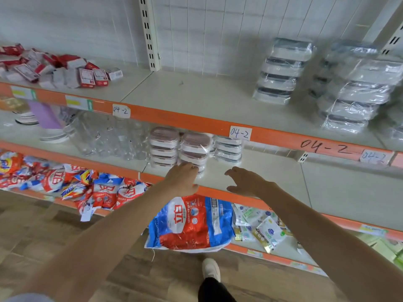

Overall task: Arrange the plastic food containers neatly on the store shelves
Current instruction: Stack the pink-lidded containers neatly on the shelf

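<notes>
Both forearms reach out; left hand (182,178) touches container stack (193,152), right hand (245,182) hovers, fingers spread.

My left grip (182,178) touching the front stack of pink-lidded containers (194,152) on the middle shelf (272,171), fingers on its wrapped base, my right grip (245,182) hovering relaxed beside (holding nothing), grey-lidded stacks (281,71) on the shelf above
</notes>
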Motion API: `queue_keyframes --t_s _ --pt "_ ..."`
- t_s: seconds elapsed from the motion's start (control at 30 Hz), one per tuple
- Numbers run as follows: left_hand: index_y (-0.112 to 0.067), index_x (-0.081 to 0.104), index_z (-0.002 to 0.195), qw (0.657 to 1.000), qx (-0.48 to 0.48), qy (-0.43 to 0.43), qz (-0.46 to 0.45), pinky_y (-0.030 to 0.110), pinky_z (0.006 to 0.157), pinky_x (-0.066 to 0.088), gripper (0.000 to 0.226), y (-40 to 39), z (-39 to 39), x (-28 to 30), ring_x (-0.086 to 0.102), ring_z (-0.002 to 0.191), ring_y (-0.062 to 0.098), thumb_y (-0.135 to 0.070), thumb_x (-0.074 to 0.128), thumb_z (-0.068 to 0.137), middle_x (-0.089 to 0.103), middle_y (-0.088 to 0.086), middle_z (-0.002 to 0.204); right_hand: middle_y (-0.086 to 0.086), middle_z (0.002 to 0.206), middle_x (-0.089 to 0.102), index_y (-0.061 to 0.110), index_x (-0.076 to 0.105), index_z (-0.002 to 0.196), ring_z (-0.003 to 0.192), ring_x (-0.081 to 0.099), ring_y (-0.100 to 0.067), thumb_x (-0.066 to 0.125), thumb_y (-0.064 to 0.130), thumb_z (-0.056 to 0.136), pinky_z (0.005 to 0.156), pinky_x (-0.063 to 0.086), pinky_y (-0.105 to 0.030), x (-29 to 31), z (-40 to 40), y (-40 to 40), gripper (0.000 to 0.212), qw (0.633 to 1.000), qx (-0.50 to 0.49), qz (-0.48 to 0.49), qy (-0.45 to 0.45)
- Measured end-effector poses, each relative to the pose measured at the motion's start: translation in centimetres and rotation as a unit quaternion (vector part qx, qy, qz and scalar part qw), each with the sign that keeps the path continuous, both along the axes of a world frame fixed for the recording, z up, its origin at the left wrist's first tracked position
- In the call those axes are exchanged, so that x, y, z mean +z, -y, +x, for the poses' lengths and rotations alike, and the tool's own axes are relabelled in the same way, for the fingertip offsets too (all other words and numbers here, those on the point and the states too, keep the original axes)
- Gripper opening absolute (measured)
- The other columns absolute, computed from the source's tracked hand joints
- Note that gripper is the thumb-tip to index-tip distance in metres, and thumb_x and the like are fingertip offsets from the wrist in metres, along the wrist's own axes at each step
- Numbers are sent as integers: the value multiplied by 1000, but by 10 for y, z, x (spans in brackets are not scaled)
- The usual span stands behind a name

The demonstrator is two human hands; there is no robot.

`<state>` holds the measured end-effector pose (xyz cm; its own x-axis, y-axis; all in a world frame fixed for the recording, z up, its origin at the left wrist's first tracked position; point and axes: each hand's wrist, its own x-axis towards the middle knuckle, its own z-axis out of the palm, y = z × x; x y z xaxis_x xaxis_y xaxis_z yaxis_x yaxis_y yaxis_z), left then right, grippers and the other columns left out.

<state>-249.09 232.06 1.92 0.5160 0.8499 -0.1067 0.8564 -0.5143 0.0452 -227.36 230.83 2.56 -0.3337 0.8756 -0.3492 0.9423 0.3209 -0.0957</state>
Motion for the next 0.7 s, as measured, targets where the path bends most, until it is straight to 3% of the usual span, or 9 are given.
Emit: queue_keyframes --t_s 0.13,0.27,0.6,0.7 --pt "-8 48 126 1000 -1 7 -7 38 93 44 45 -13 16 -29 48 116 24 -33 53 89 50 7 126 -7 144 33 12 25 146 132 33 -23 52 36 94 105 35 -39 -34 14 -13 64 999 -27 20 -19" --pt "-7 46 127 999 -3 35 -2 33 83 44 46 -43 40 -63 49 111 23 -32 53 90 49 8 122 -11 146 30 7 25 145 133 29 -28 56 38 91 107 33 -42 -66 33 -47 69 994 -75 60 -52" --pt "-7 52 121 993 -27 62 97 37 94 41 38 -145 100 -130 50 114 26 -30 50 91 51 9 122 -15 150 21 2 20 146 135 23 -32 63 41 87 110 27 -41 -124 77 -183 82 963 -131 201 -126" --pt "-6 54 119 986 -28 98 133 34 94 40 36 -163 102 -144 51 112 25 -29 50 91 53 8 120 -13 153 15 4 13 148 139 17 -31 67 43 83 113 22 -41 -139 80 -223 94 940 -174 219 -197"
